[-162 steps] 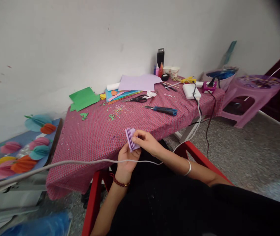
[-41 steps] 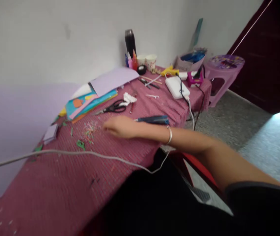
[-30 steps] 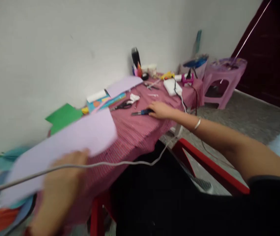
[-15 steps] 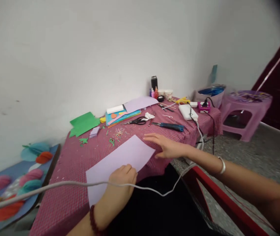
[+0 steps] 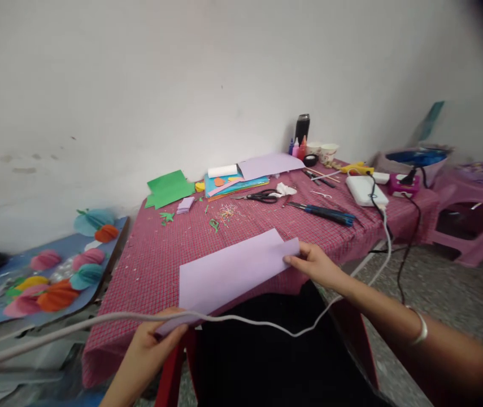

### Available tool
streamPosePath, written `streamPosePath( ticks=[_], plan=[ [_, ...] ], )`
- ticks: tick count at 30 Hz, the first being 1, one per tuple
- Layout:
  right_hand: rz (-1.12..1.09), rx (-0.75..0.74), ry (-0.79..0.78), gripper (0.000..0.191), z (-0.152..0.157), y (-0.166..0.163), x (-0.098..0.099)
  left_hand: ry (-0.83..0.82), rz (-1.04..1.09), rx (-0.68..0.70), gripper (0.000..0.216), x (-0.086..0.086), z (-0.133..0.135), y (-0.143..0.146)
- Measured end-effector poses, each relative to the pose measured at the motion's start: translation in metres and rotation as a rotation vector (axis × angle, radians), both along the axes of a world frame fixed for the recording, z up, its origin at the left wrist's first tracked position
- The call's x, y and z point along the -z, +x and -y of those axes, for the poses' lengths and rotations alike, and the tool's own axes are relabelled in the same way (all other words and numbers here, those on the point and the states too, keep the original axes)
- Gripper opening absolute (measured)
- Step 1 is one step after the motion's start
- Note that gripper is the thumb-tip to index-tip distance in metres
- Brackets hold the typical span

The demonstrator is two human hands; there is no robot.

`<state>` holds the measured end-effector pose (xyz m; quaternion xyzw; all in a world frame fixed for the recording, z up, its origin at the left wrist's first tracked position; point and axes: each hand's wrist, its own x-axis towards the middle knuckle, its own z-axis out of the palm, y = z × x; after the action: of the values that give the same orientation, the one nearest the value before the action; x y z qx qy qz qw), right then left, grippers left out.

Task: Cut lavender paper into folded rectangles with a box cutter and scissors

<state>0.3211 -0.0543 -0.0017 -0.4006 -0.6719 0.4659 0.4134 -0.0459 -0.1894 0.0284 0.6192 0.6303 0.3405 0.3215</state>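
A lilac paper sheet [image 5: 233, 271] is held over the near edge of the table with the red checked cloth [image 5: 152, 265]. My left hand [image 5: 150, 345] pinches its lower left corner. My right hand [image 5: 315, 264] pinches the right end of the sheet, which curls upward there. A small folded lilac piece [image 5: 185, 204] lies far back on the cloth by the green paper [image 5: 168, 188].
Scissors [image 5: 258, 196], a blue-handled cutter [image 5: 323, 212], coloured paper stack [image 5: 233, 182], glue bottles [image 5: 297, 148], cups [image 5: 328, 152], a yellow glue gun [image 5: 355, 168] and a white power bank [image 5: 366, 189] lie farther back. A white cable [image 5: 241, 321] crosses before me. Pink stool [image 5: 478, 215] right; paper flowers board [image 5: 42, 271] left.
The folded lilac piece left my hands and lies on the cloth. Both hands now lift the large lilac sheet by its ends; half a second ago my right hand hovered open beside it.
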Motion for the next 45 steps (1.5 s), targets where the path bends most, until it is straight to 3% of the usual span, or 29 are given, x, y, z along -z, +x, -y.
streamPosePath(
  ticks=[4,8,11,14,20,25,33,39,45],
  plan=[
    [0.001,0.071,-0.061,0.032,-0.008,-0.007,-0.002,0.047,0.193,-0.250,0.035,0.017,-0.013,-0.005],
    [0.135,0.161,0.022,0.032,-0.017,-0.013,-0.008,0.073,0.024,-0.314,0.042,0.011,-0.039,0.004],
    [0.331,0.235,0.115,0.038,-0.021,-0.018,-0.011,0.219,-0.148,-0.400,0.052,0.009,-0.056,0.009],
    [0.507,0.268,0.129,0.047,-0.023,-0.024,-0.014,0.260,-0.316,-0.396,0.063,0.014,-0.065,0.011],
    [0.675,0.294,0.138,0.058,-0.028,-0.027,-0.011,0.093,-0.346,-0.341,0.068,0.017,-0.067,0.005],
    [0.681,0.322,0.155,0.059,-0.029,-0.026,-0.007,0.074,-0.350,-0.292,0.059,0.020,-0.064,0.000],
    [0.625,0.375,0.135,0.051,-0.029,-0.024,-0.006,-0.001,-0.584,-0.354,0.037,0.012,-0.057,0.023],
    [0.717,0.435,0.143,0.025,-0.030,-0.025,-0.003,0.001,-0.627,-0.368,0.002,0.015,-0.057,0.019],
    [0.828,0.386,0.172,0.014,-0.032,-0.025,-0.004,0.021,-0.634,-0.344,0.008,0.014,-0.056,0.019]
  ],
)
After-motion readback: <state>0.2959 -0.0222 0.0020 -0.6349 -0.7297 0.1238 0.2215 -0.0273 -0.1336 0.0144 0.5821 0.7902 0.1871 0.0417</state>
